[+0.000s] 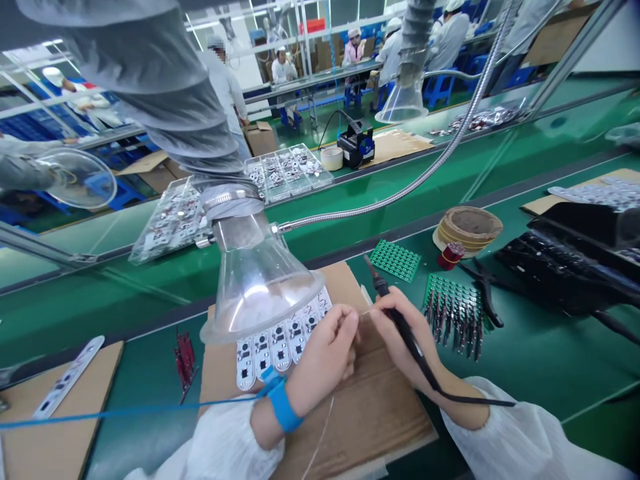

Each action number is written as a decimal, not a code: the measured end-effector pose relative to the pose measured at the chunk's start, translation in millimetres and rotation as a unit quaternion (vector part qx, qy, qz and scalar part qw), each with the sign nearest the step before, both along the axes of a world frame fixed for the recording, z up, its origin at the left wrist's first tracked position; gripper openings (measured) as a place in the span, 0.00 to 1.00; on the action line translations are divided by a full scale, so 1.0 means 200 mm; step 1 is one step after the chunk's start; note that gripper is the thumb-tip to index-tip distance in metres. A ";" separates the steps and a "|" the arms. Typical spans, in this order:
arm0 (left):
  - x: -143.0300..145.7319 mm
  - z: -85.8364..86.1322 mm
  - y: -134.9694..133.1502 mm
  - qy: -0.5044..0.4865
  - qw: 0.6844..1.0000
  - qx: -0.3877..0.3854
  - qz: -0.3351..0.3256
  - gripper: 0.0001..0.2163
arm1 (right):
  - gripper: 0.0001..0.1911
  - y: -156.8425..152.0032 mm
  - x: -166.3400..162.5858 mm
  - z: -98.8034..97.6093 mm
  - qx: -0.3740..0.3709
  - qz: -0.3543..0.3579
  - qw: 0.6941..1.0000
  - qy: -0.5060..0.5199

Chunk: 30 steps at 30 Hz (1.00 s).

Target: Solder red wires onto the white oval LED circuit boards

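Note:
My right hand is closed round a black soldering iron, held like a pen with its cable running back over my wrist. My left hand, with a blue strap on the wrist, is curled in a pinch close to the right one; a thin solder wire trails down from it. Both hands rest over a brown wooden board. A row of small white circuit boards lies just left of my left hand, partly under a clear fume hood.
A green panel with red and black wires lies right of my hands, another green panel behind it. Tape roll, pliers and black trays sit at right. Red wires lie at left. Trays of boards and other workers are beyond.

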<state>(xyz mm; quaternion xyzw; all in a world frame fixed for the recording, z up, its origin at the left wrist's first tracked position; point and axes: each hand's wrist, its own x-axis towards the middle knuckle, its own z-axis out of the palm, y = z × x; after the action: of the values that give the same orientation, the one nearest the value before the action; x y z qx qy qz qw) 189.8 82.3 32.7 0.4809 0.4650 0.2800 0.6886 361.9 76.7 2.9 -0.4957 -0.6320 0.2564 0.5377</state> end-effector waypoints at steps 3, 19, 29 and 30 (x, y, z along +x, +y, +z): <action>-0.15 0.03 -0.06 0.026 0.998 -0.050 -0.030 0.17 | 0.12 0.00 0.04 -0.03 -0.075 0.010 0.995 0.066; -0.83 -0.17 0.08 0.363 0.785 0.491 0.108 0.06 | 0.13 0.07 0.01 -0.02 -0.060 0.039 0.993 0.098; -0.87 -0.20 0.05 0.394 0.786 0.460 0.121 0.07 | 0.13 0.12 0.07 -0.05 -0.067 -0.029 0.981 0.182; -0.87 -0.19 0.05 0.386 0.791 0.457 0.128 0.08 | 0.13 0.12 0.07 -0.05 -0.078 -0.027 0.979 0.185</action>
<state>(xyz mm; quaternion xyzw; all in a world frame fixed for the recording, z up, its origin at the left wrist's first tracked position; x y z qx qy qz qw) 15.5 92.5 -6.2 0.7433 0.5678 0.3363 0.1097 376.8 100.8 -7.8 -0.4969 -0.4859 0.3778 0.6118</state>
